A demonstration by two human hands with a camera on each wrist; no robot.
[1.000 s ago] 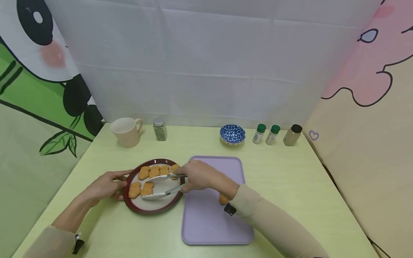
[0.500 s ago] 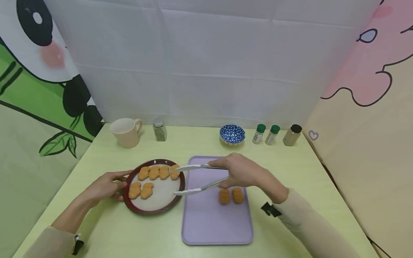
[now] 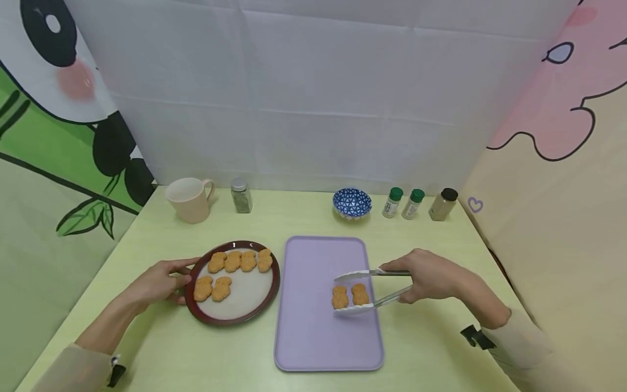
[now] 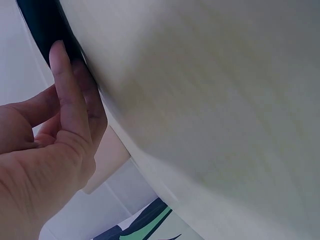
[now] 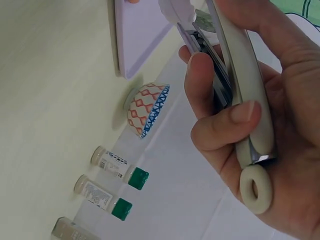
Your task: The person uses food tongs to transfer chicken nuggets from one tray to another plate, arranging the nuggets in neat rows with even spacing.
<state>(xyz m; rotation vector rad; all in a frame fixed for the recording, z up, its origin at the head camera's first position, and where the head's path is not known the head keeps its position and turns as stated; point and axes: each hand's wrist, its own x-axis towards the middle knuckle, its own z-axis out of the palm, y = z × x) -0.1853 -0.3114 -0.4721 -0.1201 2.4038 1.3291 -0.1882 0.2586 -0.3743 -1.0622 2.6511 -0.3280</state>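
Observation:
My left hand [image 3: 159, 283] holds the left rim of a round plate [image 3: 230, 321], white with a dark red-brown border. In the left wrist view its fingers [image 4: 72, 100] lie along the plate's dark edge. Several golden-brown nuggets [image 3: 233, 262] form a row at the plate's back, with two more at its left. My right hand [image 3: 433, 276] grips metal tongs [image 3: 389, 296] with white tips. The spread tongs hover around two nuggets [image 3: 360, 294] on the lilac tray [image 3: 328, 343], one arm on the far side and one on the near side. The right wrist view shows fingers curled round the tongs' pale handle [image 5: 250, 90].
Along the back stand a pink mug [image 3: 190, 201], a grey-capped spice jar [image 3: 241, 197] and a blue patterned bowl [image 3: 352, 203]. Two green-capped bottles [image 3: 392, 203] and a black-capped jar [image 3: 443, 205] stand back right. A white sheet [image 3: 313, 109] hangs behind the table.
My right hand has carried the tongs from over the plate rightward to the tray, leaving two nuggets in the plate's left part. My left hand has stayed at the plate's rim.

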